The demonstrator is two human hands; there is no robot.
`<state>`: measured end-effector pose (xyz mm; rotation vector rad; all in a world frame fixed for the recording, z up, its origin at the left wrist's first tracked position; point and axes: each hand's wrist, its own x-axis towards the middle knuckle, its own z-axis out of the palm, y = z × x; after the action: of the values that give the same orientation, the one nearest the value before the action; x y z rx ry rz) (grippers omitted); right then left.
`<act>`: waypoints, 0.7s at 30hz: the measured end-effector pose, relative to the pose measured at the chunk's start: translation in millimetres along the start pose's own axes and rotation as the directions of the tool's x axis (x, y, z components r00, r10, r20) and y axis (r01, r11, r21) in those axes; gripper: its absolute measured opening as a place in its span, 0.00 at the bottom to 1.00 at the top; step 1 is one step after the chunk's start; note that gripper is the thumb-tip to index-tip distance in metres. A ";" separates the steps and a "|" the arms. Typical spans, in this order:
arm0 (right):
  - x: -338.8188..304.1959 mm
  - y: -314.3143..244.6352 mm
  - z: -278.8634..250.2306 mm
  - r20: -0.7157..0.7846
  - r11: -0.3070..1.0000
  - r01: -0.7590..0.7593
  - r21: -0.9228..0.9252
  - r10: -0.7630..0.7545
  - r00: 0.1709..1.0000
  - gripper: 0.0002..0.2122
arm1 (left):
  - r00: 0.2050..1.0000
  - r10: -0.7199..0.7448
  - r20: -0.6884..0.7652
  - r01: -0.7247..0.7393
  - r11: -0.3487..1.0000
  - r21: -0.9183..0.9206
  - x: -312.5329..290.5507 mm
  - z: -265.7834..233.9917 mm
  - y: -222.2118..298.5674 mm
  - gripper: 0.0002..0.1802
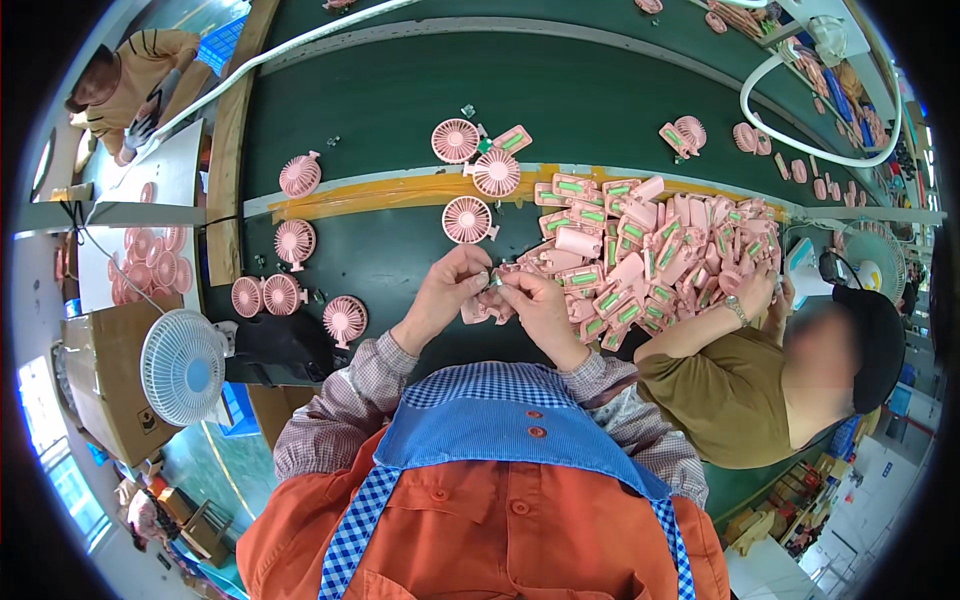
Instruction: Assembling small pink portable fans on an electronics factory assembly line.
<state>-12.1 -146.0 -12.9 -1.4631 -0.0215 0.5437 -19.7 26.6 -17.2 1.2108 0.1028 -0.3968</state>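
Watching remotely, I see the left hand [445,298] and right hand [540,312] pinching at a small pale piece [496,281] between their fingertips, a pink fan head [467,219] just beyond; I judge this delicate small-part handling, calling next for steady, light pressure.

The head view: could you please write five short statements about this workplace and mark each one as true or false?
1. The person's hands are far apart. False: the left hand and the right hand are close together, fingertips at a small pale piece.
2. Most of the heap of pink parts lies to the right of both hands. True.
3. The white fan at the left has a blue centre. True.
4. The person's apron is plain yellow. False: the apron is blue, partly checked.
5. A co-worker's hand is at the heap's right side. True.
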 end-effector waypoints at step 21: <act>0.4 -16.0 -2.1 0.099 0.984 -0.103 0.146 0.089 0.991 0.05 | 0.991 0.134 -0.018 -0.124 0.955 0.269 -6.0 7.7 8.1 0.10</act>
<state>-5.7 -148.0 1.8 -1.2954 0.0169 0.6774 -23.4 23.3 -5.6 1.4832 0.0004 -0.2797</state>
